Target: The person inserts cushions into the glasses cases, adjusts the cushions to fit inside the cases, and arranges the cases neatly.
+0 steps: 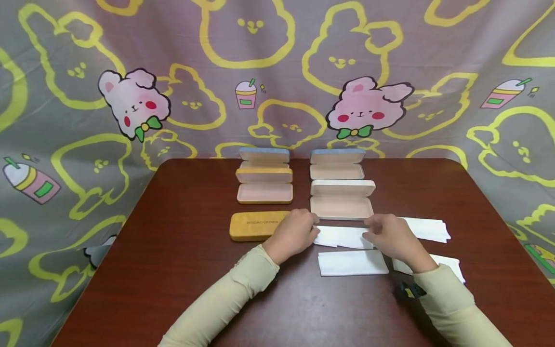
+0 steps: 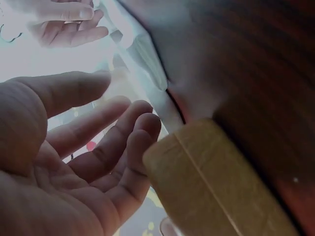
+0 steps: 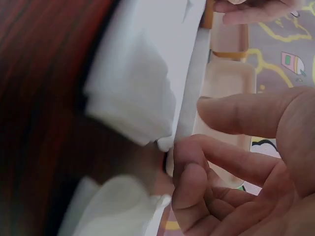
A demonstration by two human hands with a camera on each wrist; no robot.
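Observation:
My left hand (image 1: 296, 232) is beside the right end of a closed yellow glasses case (image 1: 256, 225). Its thumb and loosely bent fingers stand apart in the left wrist view, fingertips right by the case's corner. A folded white cloth (image 1: 344, 236) lies between the two hands, its left end close to the left fingertips. At that cloth's right end is my right hand (image 1: 392, 238); the right wrist view has its thumb and bent fingers apart, with nothing between them. Nearer me lies another folded white cloth (image 1: 353, 263).
Behind the hands stand open glasses cases: a white one (image 1: 341, 207), a yellow one (image 1: 265, 193) and two blue ones, left (image 1: 264, 155) and right (image 1: 337, 171). More folded white cloths lie at the right, one farther back (image 1: 427, 228) and one partly under the right forearm (image 1: 451, 265).

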